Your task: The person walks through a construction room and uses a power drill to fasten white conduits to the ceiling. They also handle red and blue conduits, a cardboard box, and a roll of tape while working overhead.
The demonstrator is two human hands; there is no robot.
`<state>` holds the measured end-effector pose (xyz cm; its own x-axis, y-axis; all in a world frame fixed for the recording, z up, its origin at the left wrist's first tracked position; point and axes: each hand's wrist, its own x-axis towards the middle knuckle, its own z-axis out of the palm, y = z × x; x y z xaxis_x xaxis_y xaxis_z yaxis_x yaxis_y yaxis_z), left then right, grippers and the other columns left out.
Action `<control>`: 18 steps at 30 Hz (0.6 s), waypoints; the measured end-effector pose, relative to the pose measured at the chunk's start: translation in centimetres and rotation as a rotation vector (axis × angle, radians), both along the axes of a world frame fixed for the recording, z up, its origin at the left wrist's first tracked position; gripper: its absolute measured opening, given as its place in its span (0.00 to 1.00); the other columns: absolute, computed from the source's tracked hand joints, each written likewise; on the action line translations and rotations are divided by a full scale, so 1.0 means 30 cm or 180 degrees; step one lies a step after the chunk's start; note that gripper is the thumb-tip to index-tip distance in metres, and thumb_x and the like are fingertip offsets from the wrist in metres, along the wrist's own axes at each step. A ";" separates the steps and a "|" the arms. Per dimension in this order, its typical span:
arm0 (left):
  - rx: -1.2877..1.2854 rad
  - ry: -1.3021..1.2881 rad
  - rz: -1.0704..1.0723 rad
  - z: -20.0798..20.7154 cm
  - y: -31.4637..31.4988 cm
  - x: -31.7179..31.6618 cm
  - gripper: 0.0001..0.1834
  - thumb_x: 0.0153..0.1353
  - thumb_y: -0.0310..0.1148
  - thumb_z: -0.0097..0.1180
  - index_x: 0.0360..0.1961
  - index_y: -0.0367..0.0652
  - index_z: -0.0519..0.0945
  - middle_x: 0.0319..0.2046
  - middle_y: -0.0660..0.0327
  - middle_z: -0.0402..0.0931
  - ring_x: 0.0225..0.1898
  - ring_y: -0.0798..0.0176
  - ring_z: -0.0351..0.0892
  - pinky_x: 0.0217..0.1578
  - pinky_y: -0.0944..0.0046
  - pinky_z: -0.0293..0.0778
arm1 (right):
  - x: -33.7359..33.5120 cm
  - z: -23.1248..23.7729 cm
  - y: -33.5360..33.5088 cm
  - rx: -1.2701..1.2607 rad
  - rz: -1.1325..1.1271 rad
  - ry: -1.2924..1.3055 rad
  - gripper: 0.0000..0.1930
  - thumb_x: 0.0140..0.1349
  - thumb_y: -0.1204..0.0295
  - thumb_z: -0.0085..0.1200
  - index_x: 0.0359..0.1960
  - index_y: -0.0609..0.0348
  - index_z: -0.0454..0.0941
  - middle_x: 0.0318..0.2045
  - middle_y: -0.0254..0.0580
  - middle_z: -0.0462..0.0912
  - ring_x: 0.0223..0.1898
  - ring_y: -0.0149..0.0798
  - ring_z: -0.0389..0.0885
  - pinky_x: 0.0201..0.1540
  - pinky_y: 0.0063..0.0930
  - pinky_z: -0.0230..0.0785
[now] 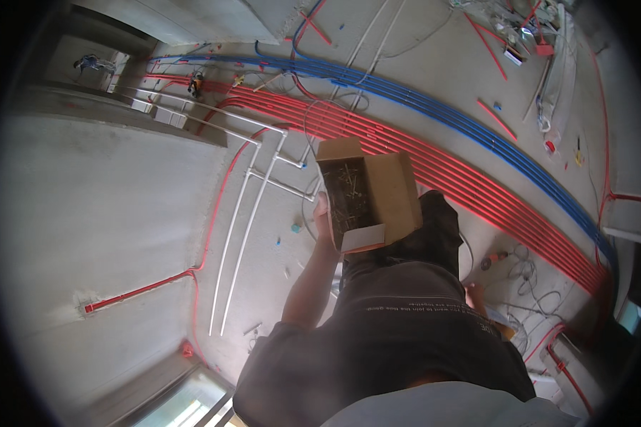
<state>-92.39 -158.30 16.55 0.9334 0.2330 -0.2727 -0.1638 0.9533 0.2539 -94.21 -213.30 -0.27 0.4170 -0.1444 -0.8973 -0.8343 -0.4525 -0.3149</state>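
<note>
Dark-shirted torso at 6 o'clock; left hand (323, 215) wraps shut around open cardboard box (367, 193) of metal fasteners, centre frame. Right hand (475, 293) at 4 o'clock, closure unclear. Box probably heavy, floppy-flapped; support underneath. Red pipes (477, 186) beyond.

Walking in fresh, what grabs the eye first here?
The open brown cardboard box of dark metal screws, held up at centre by the left hand. Behind it, curved bands of red plastic pipes and blue plastic pipes sweep across the grey concrete floor.
</note>
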 end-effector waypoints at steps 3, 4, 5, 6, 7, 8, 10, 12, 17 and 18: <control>0.0317 0.0409 -0.0226 0.073 0.048 0.315 0.41 0.67 0.65 0.47 0.66 0.41 0.71 0.58 0.49 0.77 0.58 0.46 0.77 0.61 0.46 0.73 | 0.134 -0.019 0.004 -0.0033 -0.0255 0.0144 0.04 0.62 0.72 0.55 0.32 0.57 0.81 0.25 0.38 0.79 0.25 0.35 0.78 0.26 0.32 0.69; 0.0251 0.0355 -0.0291 0.041 0.075 0.400 0.41 0.66 0.65 0.49 0.66 0.41 0.71 0.58 0.49 0.77 0.58 0.46 0.77 0.61 0.46 0.73 | 0.217 -0.037 0.015 -0.0016 -0.0241 0.0166 0.04 0.62 0.71 0.55 0.34 0.57 0.80 0.26 0.37 0.79 0.25 0.34 0.78 0.27 0.32 0.69; 0.0239 0.0235 -0.0355 0.042 0.085 0.503 0.41 0.66 0.65 0.50 0.66 0.41 0.71 0.59 0.49 0.76 0.58 0.46 0.77 0.61 0.45 0.73 | 0.326 -0.050 0.035 0.0057 -0.0233 0.0117 0.04 0.63 0.71 0.55 0.35 0.56 0.80 0.26 0.37 0.79 0.26 0.34 0.77 0.28 0.31 0.69; -0.0217 -0.0382 -0.0549 0.045 0.085 0.604 0.40 0.70 0.63 0.45 0.67 0.37 0.69 0.60 0.49 0.76 0.56 0.47 0.80 0.59 0.47 0.75 | 0.437 -0.059 0.045 0.0125 -0.0197 0.0075 0.05 0.63 0.70 0.56 0.36 0.56 0.80 0.27 0.37 0.79 0.26 0.33 0.77 0.29 0.31 0.69; -0.0033 -0.0311 -0.0534 0.042 0.089 0.699 0.40 0.70 0.63 0.45 0.67 0.37 0.69 0.60 0.49 0.76 0.56 0.47 0.80 0.59 0.47 0.75 | 0.564 -0.075 0.057 0.0201 -0.0134 0.0022 0.05 0.63 0.70 0.56 0.37 0.56 0.80 0.27 0.36 0.79 0.27 0.33 0.77 0.30 0.30 0.69; 0.0103 -0.0192 -0.0452 0.022 0.087 0.774 0.40 0.70 0.63 0.44 0.67 0.37 0.69 0.60 0.49 0.77 0.56 0.47 0.80 0.59 0.47 0.76 | 0.692 -0.085 0.065 0.0233 -0.0047 0.0010 0.06 0.63 0.69 0.56 0.39 0.55 0.80 0.28 0.36 0.79 0.27 0.33 0.77 0.30 0.30 0.69; -0.0165 -0.0184 -0.0455 0.099 0.029 0.962 0.38 0.72 0.60 0.44 0.67 0.37 0.70 0.59 0.48 0.77 0.55 0.48 0.81 0.59 0.47 0.75 | 0.956 -0.107 0.040 0.0286 0.0072 -0.0073 0.07 0.64 0.69 0.56 0.41 0.55 0.79 0.29 0.35 0.79 0.28 0.32 0.77 0.32 0.29 0.69; -0.0133 0.0197 -0.0359 0.154 -0.040 1.107 0.36 0.72 0.58 0.46 0.67 0.37 0.70 0.59 0.47 0.77 0.54 0.49 0.81 0.59 0.48 0.75 | 1.231 -0.064 0.044 0.0355 0.0149 -0.0161 0.09 0.65 0.68 0.56 0.44 0.54 0.79 0.30 0.34 0.80 0.29 0.31 0.77 0.33 0.29 0.69; -0.1166 -0.0295 -0.0252 0.111 -0.159 1.565 0.32 0.67 0.53 0.58 0.61 0.38 0.76 0.55 0.47 0.81 0.52 0.51 0.84 0.54 0.50 0.80 | 1.978 0.111 0.092 0.0475 0.0293 -0.0314 0.13 0.66 0.66 0.57 0.50 0.52 0.78 0.33 0.32 0.80 0.32 0.29 0.77 0.37 0.27 0.69; -0.1241 -0.0500 -0.0225 0.116 -0.158 1.620 0.31 0.67 0.52 0.58 0.60 0.38 0.77 0.54 0.47 0.81 0.52 0.52 0.84 0.54 0.50 0.80 | 2.106 0.129 0.100 0.0449 0.0360 -0.0354 0.13 0.66 0.65 0.57 0.51 0.52 0.78 0.33 0.31 0.80 0.32 0.29 0.77 0.38 0.26 0.69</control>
